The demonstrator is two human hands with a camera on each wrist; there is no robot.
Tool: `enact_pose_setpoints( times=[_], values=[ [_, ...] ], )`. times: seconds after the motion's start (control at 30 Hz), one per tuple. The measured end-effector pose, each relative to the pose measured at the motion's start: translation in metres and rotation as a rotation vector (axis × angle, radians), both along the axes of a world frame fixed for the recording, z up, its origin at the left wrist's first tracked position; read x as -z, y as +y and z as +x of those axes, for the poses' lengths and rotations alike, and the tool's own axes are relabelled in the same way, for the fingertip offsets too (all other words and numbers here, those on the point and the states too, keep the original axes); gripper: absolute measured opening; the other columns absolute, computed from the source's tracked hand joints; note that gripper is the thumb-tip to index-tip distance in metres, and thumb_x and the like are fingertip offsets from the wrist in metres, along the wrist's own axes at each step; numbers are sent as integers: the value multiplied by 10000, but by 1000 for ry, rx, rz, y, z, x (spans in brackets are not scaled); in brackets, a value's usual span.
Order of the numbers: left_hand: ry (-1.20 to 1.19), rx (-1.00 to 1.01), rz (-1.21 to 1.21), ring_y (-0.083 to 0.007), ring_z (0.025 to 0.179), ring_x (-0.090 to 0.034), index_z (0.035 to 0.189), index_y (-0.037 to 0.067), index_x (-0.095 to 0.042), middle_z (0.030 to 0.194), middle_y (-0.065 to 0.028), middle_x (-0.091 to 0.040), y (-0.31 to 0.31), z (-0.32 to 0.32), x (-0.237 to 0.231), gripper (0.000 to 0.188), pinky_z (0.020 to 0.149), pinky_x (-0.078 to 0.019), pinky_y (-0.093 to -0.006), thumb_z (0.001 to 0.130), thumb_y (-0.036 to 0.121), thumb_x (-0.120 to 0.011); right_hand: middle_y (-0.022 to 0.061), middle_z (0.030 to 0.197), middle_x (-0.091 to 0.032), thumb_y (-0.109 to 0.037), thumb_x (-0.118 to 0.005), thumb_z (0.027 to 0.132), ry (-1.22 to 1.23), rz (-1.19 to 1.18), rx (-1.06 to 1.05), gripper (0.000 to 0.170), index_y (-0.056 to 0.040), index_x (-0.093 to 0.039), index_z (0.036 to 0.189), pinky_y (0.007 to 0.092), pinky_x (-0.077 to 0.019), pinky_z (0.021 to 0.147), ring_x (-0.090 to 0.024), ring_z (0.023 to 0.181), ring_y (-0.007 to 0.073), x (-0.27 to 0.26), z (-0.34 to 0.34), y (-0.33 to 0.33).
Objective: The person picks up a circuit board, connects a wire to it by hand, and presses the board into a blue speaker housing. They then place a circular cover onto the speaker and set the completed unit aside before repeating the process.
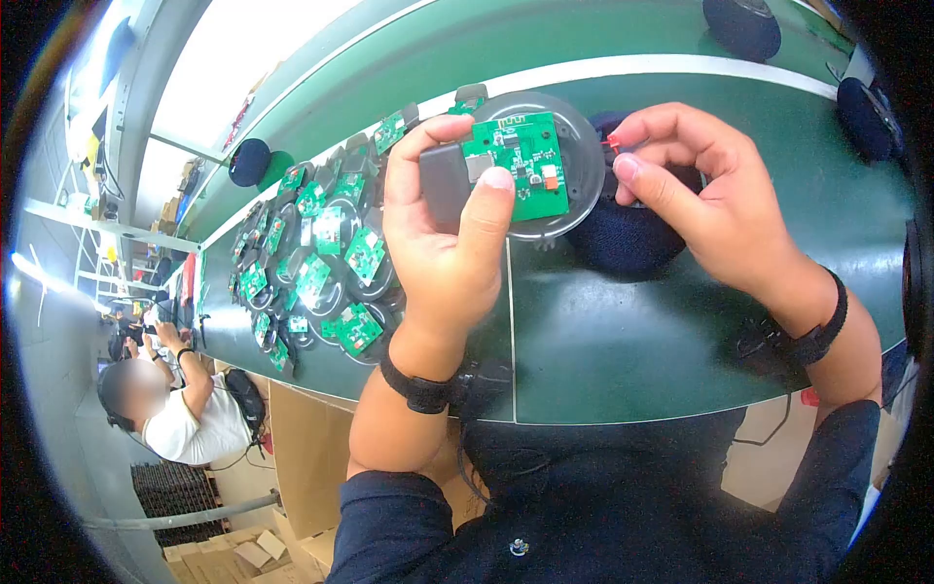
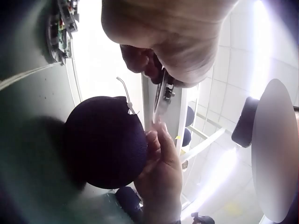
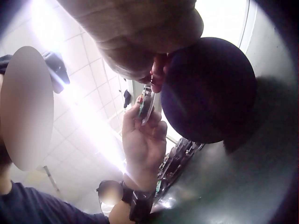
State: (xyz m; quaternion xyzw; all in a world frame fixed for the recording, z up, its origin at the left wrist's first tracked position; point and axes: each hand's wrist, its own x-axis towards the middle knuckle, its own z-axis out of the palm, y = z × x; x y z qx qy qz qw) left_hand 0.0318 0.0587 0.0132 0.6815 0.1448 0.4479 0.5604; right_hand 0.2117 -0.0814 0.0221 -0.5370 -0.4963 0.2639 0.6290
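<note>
My left hand (image 1: 443, 238) grips a round grey plastic disc (image 1: 584, 200) that carries a green circuit board (image 1: 533, 195), its thumb lying across the board's near edge. A white-and-orange socket sits on that board. To the right of the disc, my right hand (image 1: 730, 190) pinches a small red wire connector (image 1: 612, 143) between thumb and forefinger. Beneath both hands a dark blue, fabric-covered round speaker body (image 1: 630, 241) rests on the table, partly hidden by the disc and the right hand. The right wrist view shows the same speaker body (image 3: 210, 93) close to the right fingers.
Many grey discs with green boards (image 1: 316, 277) lie piled on the green table (image 1: 623, 341) at the left. More dark speaker bodies stand farther off, one at the back (image 1: 744, 29) and one at right (image 1: 866, 119). Another person (image 1: 199, 419) works at far left, near a cardboard box (image 1: 309, 457).
</note>
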Motion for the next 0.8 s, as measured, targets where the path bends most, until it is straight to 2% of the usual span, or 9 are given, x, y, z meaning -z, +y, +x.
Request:
enact_pose_setpoints(
  times=[0.13,0.2,0.23,0.33,0.43,0.47,0.53,0.67,0.8],
  values=[
    [3,-1,-67,-140,1065,-588,1380,25,-458,1227,-85,-570,-8,3,-3,542,930,-495,-299,898,59,-703,57,969,-686,-94,-679,945,-152,-90,13,132,-1,-685,1039,257,-474,830,-620,909,111,-1,4,-4],
    [-34,-48,62,-134,1047,-591,1406,19,-440,1211,-82,-586,-7,6,2,575,929,-490,-294,899,65,-707,116,1120,-643,-78,-688,914,-578,106,73,83,-28,-694,979,312,-450,911,-588,1054,187,1,4,-5],
    [-44,-61,105,-132,1041,-591,1415,17,-434,1206,-81,-591,-7,6,3,586,929,-488,-292,900,67,-709,116,1120,-643,-78,-688,914,-568,103,78,83,-28,-694,979,312,-450,911,-588,1054,187,1,2,-6],
    [-7,-56,164,-125,992,-603,1436,8,-424,1158,-76,-620,-14,6,5,610,901,-492,-272,901,71,-710,152,1329,-533,-73,-693,877,-827,139,190,68,-51,-693,941,396,-399,1021,-483,1242,299,-3,-4,-9],
    [-108,11,204,-122,966,-610,1427,-3,-446,1115,-65,-639,-15,8,8,600,888,-495,-266,899,75,-722,152,1344,-537,-77,-700,869,-834,114,181,76,-47,-692,939,402,-387,1042,-488,1247,309,-9,-10,-11],
    [-91,-28,254,-103,883,-605,1435,9,-452,1064,-56,-643,-14,9,9,585,744,-491,-229,914,95,-705,152,1344,-537,-77,-700,869,-823,113,185,76,-47,-692,939,402,-387,1042,-488,1247,309,-7,-10,-10],
    [-65,-64,308,-84,800,-601,1444,22,-459,1013,-46,-648,-14,9,9,571,601,-486,-191,929,116,-688,152,1356,-541,-71,-697,869,-731,128,160,63,-47,-689,927,400,-385,1049,-483,1256,319,-4,-8,-9],
    [-4,-108,327,-93,784,-606,1443,24,-460,1009,-51,-647,-17,8,9,569,565,-487,-196,932,119,-693,144,1326,-554,-74,-718,863,-838,133,205,69,-41,-682,911,366,-410,1018,-522,1216,283,-7,-4,-10],
    [11,-107,328,-96,765,-606,1438,22,-460,1001,-52,-646,-18,7,7,558,529,-487,-202,938,116,-688,192,1295,-519,-200,-781,868,-901,232,112,148,-86,-746,955,433,-379,1043,-471,1214,324,5,5,-6]
  ],
)
